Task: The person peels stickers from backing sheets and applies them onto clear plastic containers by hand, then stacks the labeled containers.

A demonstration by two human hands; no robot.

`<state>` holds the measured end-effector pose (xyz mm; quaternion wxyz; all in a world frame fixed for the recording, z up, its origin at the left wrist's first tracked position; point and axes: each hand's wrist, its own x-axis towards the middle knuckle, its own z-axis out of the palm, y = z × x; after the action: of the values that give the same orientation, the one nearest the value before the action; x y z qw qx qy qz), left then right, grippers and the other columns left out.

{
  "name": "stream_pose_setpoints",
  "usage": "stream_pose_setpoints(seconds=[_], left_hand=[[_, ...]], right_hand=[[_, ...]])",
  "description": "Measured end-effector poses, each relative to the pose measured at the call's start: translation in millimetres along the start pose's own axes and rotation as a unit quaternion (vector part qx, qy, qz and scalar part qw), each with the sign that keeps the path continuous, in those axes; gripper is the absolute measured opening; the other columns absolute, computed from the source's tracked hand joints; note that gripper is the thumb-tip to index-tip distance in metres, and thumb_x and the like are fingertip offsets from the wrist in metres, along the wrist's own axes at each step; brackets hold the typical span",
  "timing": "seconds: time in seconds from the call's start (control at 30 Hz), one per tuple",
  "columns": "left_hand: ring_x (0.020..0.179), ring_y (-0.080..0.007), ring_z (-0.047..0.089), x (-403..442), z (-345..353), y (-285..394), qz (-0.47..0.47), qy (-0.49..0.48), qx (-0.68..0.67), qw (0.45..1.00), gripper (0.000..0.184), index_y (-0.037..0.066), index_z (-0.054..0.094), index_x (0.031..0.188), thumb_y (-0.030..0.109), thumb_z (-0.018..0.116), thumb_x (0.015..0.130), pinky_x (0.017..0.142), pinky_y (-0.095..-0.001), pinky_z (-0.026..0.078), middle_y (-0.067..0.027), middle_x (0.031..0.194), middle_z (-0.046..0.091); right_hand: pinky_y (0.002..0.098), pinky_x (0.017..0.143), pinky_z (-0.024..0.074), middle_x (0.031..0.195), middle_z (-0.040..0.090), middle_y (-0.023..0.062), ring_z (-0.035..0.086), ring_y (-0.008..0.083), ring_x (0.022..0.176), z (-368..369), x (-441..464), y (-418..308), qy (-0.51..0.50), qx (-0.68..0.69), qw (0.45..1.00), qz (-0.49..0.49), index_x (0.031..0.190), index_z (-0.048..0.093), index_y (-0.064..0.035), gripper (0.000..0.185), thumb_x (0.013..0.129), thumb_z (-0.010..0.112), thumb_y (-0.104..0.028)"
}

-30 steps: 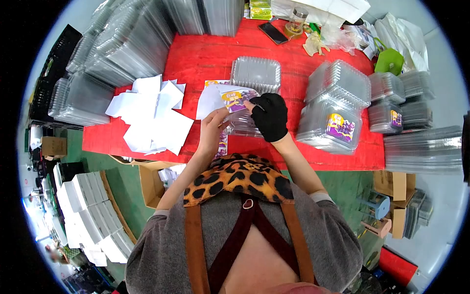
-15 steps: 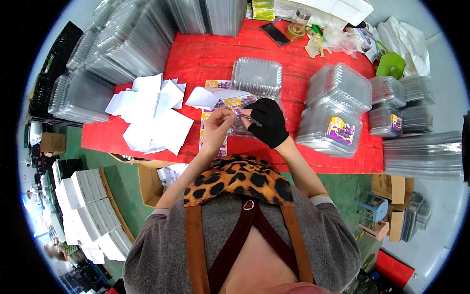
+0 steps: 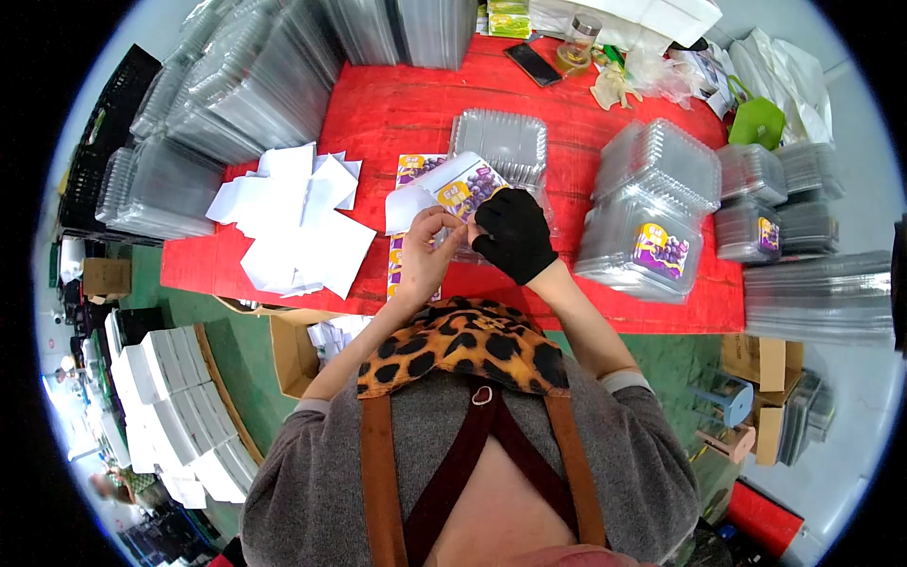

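Note:
Both hands meet at a printed label sheet [image 3: 465,192] with yellow and purple grape labels and a curled white edge. My left hand [image 3: 425,253], bare, pinches the sheet's lower edge. My right hand [image 3: 516,236], in a black fingerless glove, is closed at the same edge, close to my left fingertips. Beneath the hands lies a clear plastic container, mostly covered. Just beyond stands a stack of clear containers [image 3: 501,140]. More label sheets [image 3: 397,274] lie flat on the red table, partly under my left hand.
White paper sheets [image 3: 304,222] are heaped at the left. Clear containers, one with a grape label [image 3: 660,249], stand at the right. Tall container stacks [image 3: 250,94] fill the back left. A phone [image 3: 532,64], glass jar [image 3: 578,42] and pale glove [image 3: 614,85] lie at the back.
The label sheet, lower and partly hidden half a second ago, now stands raised with its grape print showing. Both hands remain close together at its lower edge.

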<state>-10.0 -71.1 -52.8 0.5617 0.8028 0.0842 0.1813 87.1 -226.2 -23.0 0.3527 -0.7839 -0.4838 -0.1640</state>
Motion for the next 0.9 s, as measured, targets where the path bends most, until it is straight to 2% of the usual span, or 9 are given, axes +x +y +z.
stream_pose_setpoints(seconds=[0.1,0.17,0.23,0.3,0.37,0.43,0.5,0.7,0.9], left_hand=[[0.097,-0.0145,0.057,-1,-1,5,0.006,-0.007,0.020,1.000,0.011,0.001,0.066,0.091,0.011,0.069,0.088,0.086,-0.0270,0.044,-0.0088,0.109,0.059],[0.101,-0.0215,0.058,0,-2,4,-0.014,-0.020,-0.010,1.000,0.011,0.001,0.066,0.092,0.011,0.068,0.088,0.089,-0.0313,0.045,-0.0116,0.109,0.060],[0.104,-0.0247,0.059,0,-3,-2,-0.054,-0.034,-0.055,0.996,0.012,0.001,0.067,0.092,0.012,0.067,0.088,0.092,-0.0336,0.044,-0.0125,0.110,0.060],[0.106,-0.0240,0.058,-1,-1,-13,-0.112,-0.049,-0.113,0.986,0.014,0.001,0.066,0.093,0.014,0.067,0.089,0.093,-0.0337,0.043,-0.0117,0.111,0.060],[0.109,-0.0242,0.056,-1,-3,-6,-0.087,-0.050,-0.091,0.991,0.019,0.000,0.066,0.095,0.018,0.067,0.089,0.096,-0.0344,0.042,-0.0126,0.114,0.058],[0.112,-0.0250,0.054,-1,-4,5,-0.061,-0.057,-0.069,0.994,0.024,-0.002,0.066,0.098,0.021,0.067,0.089,0.098,-0.0354,0.040,-0.0138,0.118,0.056],[0.115,-0.0264,0.052,-1,-5,17,-0.034,-0.064,-0.045,0.996,0.030,-0.003,0.066,0.100,0.024,0.068,0.089,0.101,-0.0367,0.038,-0.0153,0.122,0.054],[0.114,-0.0267,0.052,-3,-9,27,-0.065,-0.089,-0.045,0.993,0.039,-0.005,0.062,0.112,0.029,0.065,0.091,0.099,-0.0381,0.040,-0.0177,0.122,0.052],[0.098,-0.0192,0.058,-4,-2,19,-0.148,-0.026,-0.083,0.985,0.038,-0.007,0.057,0.116,0.028,0.054,0.100,0.086,-0.0325,0.046,-0.0118,0.111,0.062]], right_hand=[[0.0365,0.065,0.0482,0.073,0.062,0.0092,0.061,0.0273,0.071,1,-1,4,-0.001,0.035,0.998,0.049,0.077,0.065,-0.0062,0.007,0.073,0.070,-0.009],[0.0323,0.065,0.0484,0.074,0.063,0.0071,0.062,0.0223,0.069,2,-3,10,0.013,0.098,0.988,0.115,0.079,0.065,-0.0042,0.006,0.077,0.068,-0.008],[0.0387,0.061,0.0508,0.073,0.067,0.0133,0.064,0.0322,0.066,18,-9,41,0.064,0.226,0.940,0.247,0.073,0.065,-0.0038,0.013,0.075,0.067,-0.017],[0.0346,0.060,0.0507,0.072,0.067,0.0112,0.065,0.0237,0.063,21,-17,56,0.085,0.330,0.890,0.302,0.077,0.067,-0.0021,0.014,0.082,0.063,-0.014],[0.0320,0.060,0.0502,0.069,0.066,0.0091,0.065,0.0187,0.062,1,-4,30,0.103,0.414,0.822,0.377,0.080,0.068,-0.0011,0.014,0.083,0.062,-0.013],[0.0287,0.059,0.0491,0.069,0.064,0.0066,0.063,0.0148,0.064,2,-2,22,0.054,0.356,0.872,0.332,0.084,0.068,0.0002,0.013,0.085,0.063,-0.011],[0.0241,0.064,0.0468,0.077,0.062,-0.0001,0.057,0.0077,0.071,0,0,8,0.007,0.374,0.878,0.298,0.085,0.066,0.0002,0.011,0.089,0.061,-0.009],[0.0243,0.065,0.0472,0.078,0.061,0.0003,0.057,0.0080,0.072,11,6,9,-0.031,0.431,0.847,0.310,0.088,0.064,0.0002,0.010,0.090,0.062,-0.010],[0.0258,0.067,0.0486,0.080,0.062,0.0012,0.058,0.0100,0.073,11,2,17,-0.067,0.499,0.803,0.319,0.093,0.065,-0.0009,0.014,0.089,0.067,-0.014]])
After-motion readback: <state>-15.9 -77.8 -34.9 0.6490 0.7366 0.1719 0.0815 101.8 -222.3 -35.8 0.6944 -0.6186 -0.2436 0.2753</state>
